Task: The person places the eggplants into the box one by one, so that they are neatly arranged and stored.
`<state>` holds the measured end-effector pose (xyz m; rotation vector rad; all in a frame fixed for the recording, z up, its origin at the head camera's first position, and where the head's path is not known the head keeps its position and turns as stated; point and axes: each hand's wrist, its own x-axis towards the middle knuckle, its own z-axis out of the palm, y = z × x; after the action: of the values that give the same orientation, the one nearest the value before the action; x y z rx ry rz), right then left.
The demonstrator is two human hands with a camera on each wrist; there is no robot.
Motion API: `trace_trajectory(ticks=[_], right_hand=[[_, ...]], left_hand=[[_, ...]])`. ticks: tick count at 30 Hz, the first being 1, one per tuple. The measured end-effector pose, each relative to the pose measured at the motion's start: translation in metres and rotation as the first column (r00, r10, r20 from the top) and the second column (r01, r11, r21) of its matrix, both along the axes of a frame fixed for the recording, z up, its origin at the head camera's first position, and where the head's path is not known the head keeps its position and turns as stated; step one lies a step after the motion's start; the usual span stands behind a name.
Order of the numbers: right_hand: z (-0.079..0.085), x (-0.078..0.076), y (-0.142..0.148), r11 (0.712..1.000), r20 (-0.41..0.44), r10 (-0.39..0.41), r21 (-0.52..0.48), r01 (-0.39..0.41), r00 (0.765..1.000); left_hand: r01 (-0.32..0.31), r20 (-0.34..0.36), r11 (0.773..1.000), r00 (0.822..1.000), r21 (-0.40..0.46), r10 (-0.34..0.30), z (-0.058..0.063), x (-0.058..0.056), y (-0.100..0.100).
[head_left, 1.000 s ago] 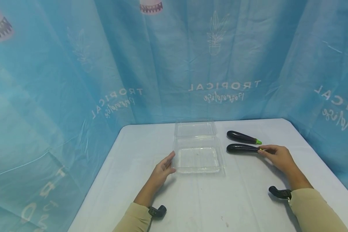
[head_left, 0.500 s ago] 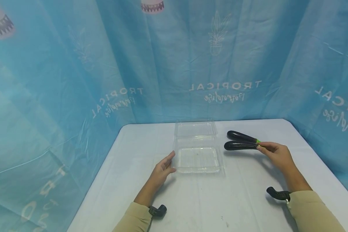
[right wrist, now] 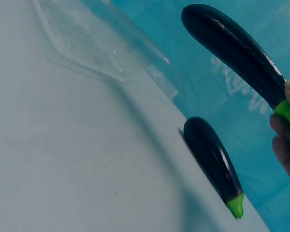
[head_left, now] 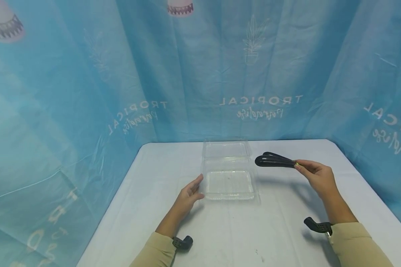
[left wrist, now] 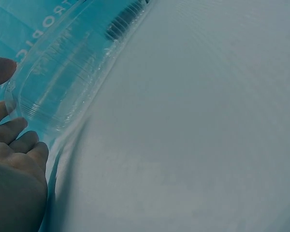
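Note:
My right hand point(head_left: 317, 178) pinches one dark, glossy eggplant point(head_left: 272, 161) by its green stem end, holding it above the table with the rounded end pointing left. A second eggplant point(right wrist: 215, 164) lies on the white table behind it; in the head view it is partly hidden by the held one. A clear plastic clamshell container point(head_left: 228, 184) stands with its lid point(head_left: 226, 150) folded back, away from me. At the container's left side my left hand point(head_left: 187, 194) rests with thumb and fingers apart, fingertips at the rim. The left wrist view shows this hand at the container's edge point(left wrist: 53, 96).
A white cloth covers the table point(head_left: 254, 233). Blue printed curtains point(head_left: 194, 74) hang around its back and sides. Each wrist wears a small black camera mount, on the left point(head_left: 182, 243) and on the right point(head_left: 317, 225).
My right hand has lifted the nearer eggplant off the table and moved it slightly left, so that it now overlaps the other eggplant in the head view. My left hand stays at the container.

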<state>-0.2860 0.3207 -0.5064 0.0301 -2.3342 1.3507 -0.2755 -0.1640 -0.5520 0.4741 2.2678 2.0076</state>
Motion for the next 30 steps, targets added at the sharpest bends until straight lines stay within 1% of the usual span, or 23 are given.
trace_trajectory(ticks=[3,6,11,13,18,24,30], right_hand=[[0.005,-0.002,-0.014,0.999,-0.030,0.023,-0.022,-0.024,0.999],[0.006,-0.007,-0.030,0.996,-0.076,0.083,-0.039,-0.086,0.994],[0.002,-0.015,-0.060,0.977,-0.140,0.194,-0.065,-0.205,0.971],[0.001,-0.018,-0.072,0.972,-0.153,0.220,-0.052,-0.230,0.963],[-0.001,-0.024,-0.101,0.964,-0.136,0.263,0.008,-0.265,0.955],[-0.002,-0.030,-0.128,0.951,-0.111,0.308,0.053,-0.303,0.945],[-0.006,-0.038,-0.146,0.948,-0.103,0.313,0.094,-0.304,0.944]], left_hand=[[0.001,-0.009,1.000,1.000,0.003,-0.001,0.001,0.000,0.000],[-0.002,-0.017,1.000,1.000,0.000,0.002,0.002,0.000,0.000],[-0.004,-0.014,1.000,1.000,0.008,0.004,0.002,0.000,0.000],[-0.004,-0.008,1.000,1.000,0.007,0.004,0.002,0.001,0.001],[-0.005,0.002,1.000,1.000,-0.001,0.005,0.000,0.001,0.002],[-0.006,-0.017,1.000,1.000,-0.015,0.006,0.001,0.001,0.002],[0.001,-0.023,1.000,1.000,-0.015,-0.001,0.001,0.001,0.001]])
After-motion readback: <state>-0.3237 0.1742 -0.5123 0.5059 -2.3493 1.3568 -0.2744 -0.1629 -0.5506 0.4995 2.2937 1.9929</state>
